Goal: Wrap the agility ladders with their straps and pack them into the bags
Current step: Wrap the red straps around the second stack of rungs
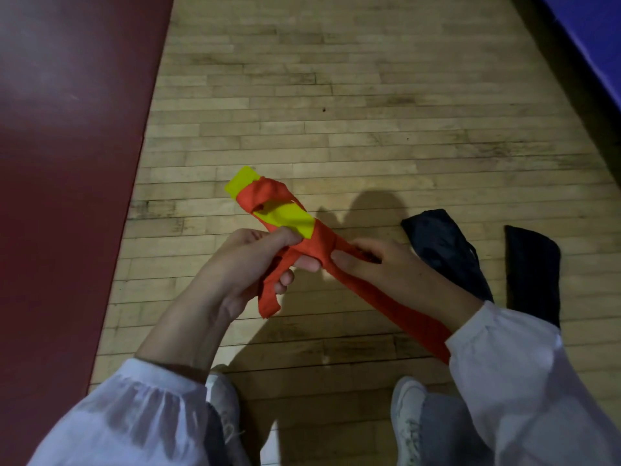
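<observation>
Aloft, strapped ladder (285, 218) in both hands (242, 264) (386, 269)

Above a wooden floor (336, 95), the left hand (242, 264) grips a bundle of yellow ladder rungs (285, 216) wound in orange strap (268, 193). The right hand (379, 267) pinches the strap beside it. Two dark bags (443, 250) lie on the floor to the right.

Matt orange cloth strap (312, 245) winds around smooth yellow plastic rungs (285, 216) at frame centre. Worn wooden plank floor (336, 95) looks dull; two dark fabric bags (447, 250) lie lower right.
</observation>
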A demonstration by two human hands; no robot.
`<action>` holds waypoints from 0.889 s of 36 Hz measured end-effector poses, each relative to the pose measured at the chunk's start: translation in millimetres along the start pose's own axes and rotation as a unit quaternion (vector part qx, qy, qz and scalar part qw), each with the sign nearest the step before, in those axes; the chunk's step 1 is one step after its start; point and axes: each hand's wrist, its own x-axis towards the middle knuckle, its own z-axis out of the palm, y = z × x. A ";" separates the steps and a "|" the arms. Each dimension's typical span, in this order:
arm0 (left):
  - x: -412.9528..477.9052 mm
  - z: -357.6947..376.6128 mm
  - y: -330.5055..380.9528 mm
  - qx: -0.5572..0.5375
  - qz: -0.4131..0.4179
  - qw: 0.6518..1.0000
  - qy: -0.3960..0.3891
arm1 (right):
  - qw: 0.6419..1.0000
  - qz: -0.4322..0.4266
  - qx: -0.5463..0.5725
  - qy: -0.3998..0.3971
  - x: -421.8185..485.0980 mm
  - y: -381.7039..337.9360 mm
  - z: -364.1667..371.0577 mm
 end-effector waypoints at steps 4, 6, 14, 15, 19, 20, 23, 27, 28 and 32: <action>-0.7 -1.2 1.1 0.012 0.002 1.000 -0.023 | 1.000 -0.002 0.015 -0.005 -0.1 0.2 -1.1; -1.1 -2.3 1.5 0.015 -0.007 0.999 -0.034 | 1.000 -0.005 0.020 -0.007 -0.2 0.1 -1.8; 0.3 -5.0 -1.2 0.075 -0.021 0.997 0.000 | 0.999 -0.040 -0.020 -0.018 0.8 2.2 1.7; 0.8 -5.4 -1.8 0.088 -0.021 0.996 0.010 | 0.998 -0.046 -0.026 -0.014 1.3 2.9 2.0; 2.4 -4.4 -3.3 0.127 -0.009 0.991 0.042 | 0.997 -0.065 -0.032 -0.001 1.8 4.0 2.6; 2.6 -3.9 -3.2 0.131 -0.007 0.990 0.048 | 0.997 -0.068 -0.037 0.000 2.1 4.5 2.8; 3.2 -2.4 -2.5 0.127 -0.003 0.990 0.056 | 0.996 -0.073 -0.054 -0.003 2.6 5.7 3.2; 2.5 -0.1 -1.4 0.129 -0.001 0.990 0.062 | 0.995 -0.076 -0.070 0.000 2.5 6.4 4.4; 2.4 0.4 -1.0 0.127 0.001 0.990 0.063 | 0.994 -0.077 -0.075 0.006 2.7 6.3 4.8; 2.3 1.4 -0.7 0.126 0.015 0.989 0.080 | 0.991 -0.083 -0.107 0.017 2.7 5.2 6.1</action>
